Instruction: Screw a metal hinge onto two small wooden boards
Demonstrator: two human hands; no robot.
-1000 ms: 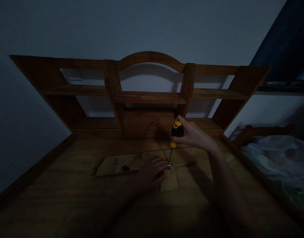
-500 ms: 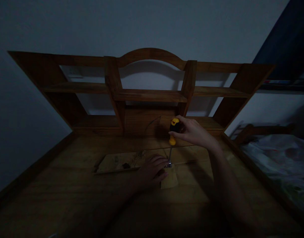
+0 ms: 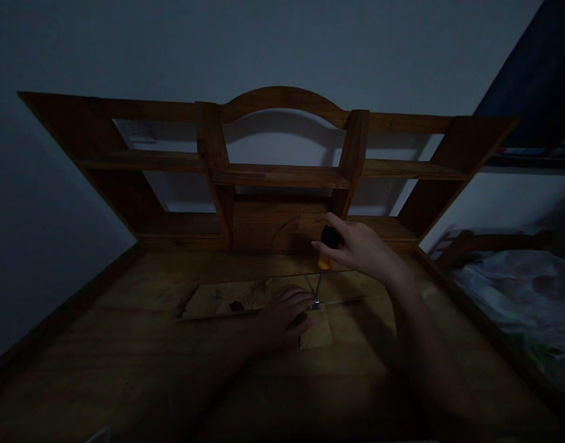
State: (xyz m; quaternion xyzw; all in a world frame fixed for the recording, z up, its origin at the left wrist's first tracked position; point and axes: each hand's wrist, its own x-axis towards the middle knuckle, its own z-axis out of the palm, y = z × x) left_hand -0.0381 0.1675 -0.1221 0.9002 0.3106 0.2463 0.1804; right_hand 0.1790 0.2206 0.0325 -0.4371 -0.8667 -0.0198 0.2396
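Observation:
A yellow and black screwdriver [image 3: 324, 261] stands in my right hand [image 3: 356, 246], tilted a little, its shaft pointing down. Thumb and fingers wrap the handle and cover its top. The tip meets a small metal piece [image 3: 315, 306], which looks like a hinge, at the edge of a pale wooden block [image 3: 316, 332]. My left hand [image 3: 284, 317] rests low over the wood, its fingertips pressed on the metal piece and its thumb against the block. A long wooden strip [image 3: 227, 298] with dark, damaged patches runs behind my left hand, partly hidden by it.
All this lies on a wooden desktop [image 3: 139, 351] with raised side edges. A wooden shelf unit [image 3: 282, 176] with an arched top rail stands at the back against the wall. To the right is a heap of clear plastic bags [image 3: 508, 289]. The light is dim.
My right hand's fingers have shifted round the screwdriver handle and now hide its yellow top. The handle leans slightly more to the right. My left hand keeps its place on the metal piece.

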